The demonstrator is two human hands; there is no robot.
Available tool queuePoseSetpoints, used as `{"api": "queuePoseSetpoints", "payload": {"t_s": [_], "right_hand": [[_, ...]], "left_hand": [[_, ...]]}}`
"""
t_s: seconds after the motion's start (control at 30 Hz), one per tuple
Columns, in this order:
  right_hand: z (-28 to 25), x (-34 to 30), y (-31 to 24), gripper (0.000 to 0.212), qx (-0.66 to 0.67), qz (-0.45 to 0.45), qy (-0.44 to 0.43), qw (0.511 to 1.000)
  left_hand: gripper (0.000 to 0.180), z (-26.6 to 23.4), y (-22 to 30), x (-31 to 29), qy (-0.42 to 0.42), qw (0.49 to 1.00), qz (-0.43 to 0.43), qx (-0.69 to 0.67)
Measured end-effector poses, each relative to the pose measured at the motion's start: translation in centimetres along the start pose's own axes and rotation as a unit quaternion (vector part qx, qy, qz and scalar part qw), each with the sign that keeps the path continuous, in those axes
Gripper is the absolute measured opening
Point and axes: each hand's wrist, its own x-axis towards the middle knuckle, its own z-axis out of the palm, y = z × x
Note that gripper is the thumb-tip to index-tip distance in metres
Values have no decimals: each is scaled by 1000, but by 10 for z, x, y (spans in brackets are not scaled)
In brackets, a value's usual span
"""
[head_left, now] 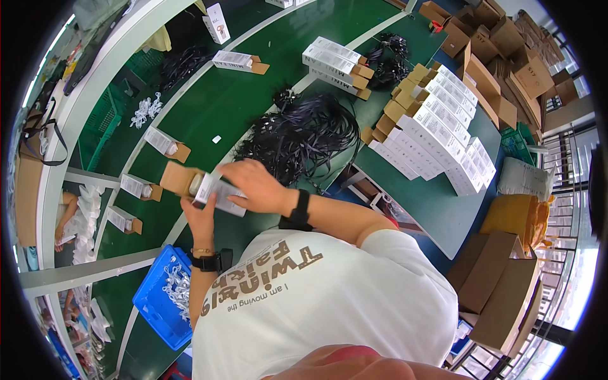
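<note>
A small white carton (229, 201) with its brown end flap (177, 178) folded open is in front of me, tilted over the green work surface. Something pale shows in its open mouth, too small to name. My left hand (200, 218) grips the carton from the near side, close to the open end. Over its top and far side lies my right hand (258, 187), the fingers closed on the carton. Just beyond the right hand spreads a heap of black straps (310, 133), partly tangled.
Open white cartons (163, 144) lie along the belt at left. A blue bin (149, 304) of white cables stands at lower left. Stacked white cartons (437, 126) cover the right-hand table (437, 218). Large brown boxes (491, 278) stand at far right.
</note>
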Motion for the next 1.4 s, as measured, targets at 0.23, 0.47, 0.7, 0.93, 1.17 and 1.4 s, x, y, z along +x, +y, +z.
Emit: {"api": "queuePoseSetpoints", "payload": {"t_s": [0.23,0.47,0.7,0.93,1.17,1.4], "right_hand": [[-52,-48,74,86,152,175,175,957],[-161,-202,123,85,-299,468,79,828],[-171,-277,147,76,-480,383,25,789],[-163,-278,152,65,-518,388,42,761],[-160,-276,158,65,-548,387,42,740],[-164,-276,182,65,-556,405,48,724]], "left_hand": [[54,87,68,14,-251,962,27,-105],[37,106,25,26,-386,915,81,82],[35,93,-3,19,-349,931,-22,102],[34,87,-19,4,-330,936,-46,109],[35,97,-30,3,-339,932,-49,115],[36,109,-45,9,-329,938,-13,106]]}}
